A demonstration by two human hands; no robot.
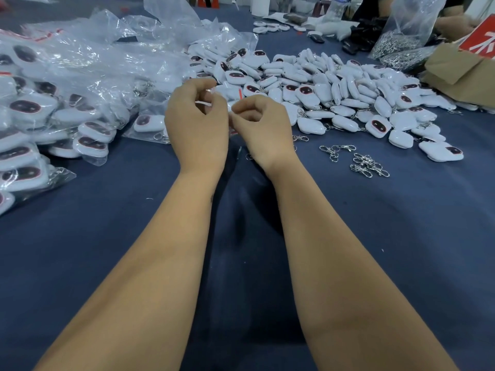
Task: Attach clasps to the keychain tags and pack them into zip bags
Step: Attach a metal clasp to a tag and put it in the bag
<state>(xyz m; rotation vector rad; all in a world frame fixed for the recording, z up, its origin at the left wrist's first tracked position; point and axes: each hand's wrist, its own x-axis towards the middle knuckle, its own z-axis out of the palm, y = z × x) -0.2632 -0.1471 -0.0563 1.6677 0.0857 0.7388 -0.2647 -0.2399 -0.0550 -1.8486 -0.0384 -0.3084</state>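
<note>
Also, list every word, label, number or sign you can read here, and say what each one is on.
Red card at the far right, over the brown cardboard box: large white strokes, cut off by the frame edge, not readable.
Plastic bottle at the far edge: a blue and white label, too blurred to read.
Keychain tags in the loose pile: a dark face design only, no lettering visible.
Nothing else carries text.

Arms: two forearms are showing bare, no sleeves reaching into view.
Left hand (pixel 197 121): wearing nothing.
Right hand (pixel 263 127): likewise wearing nothing.

Two hands (pixel 197 121), dozens of white tags (pixel 334 89), several loose clasps (pixel 367 164)
</note>
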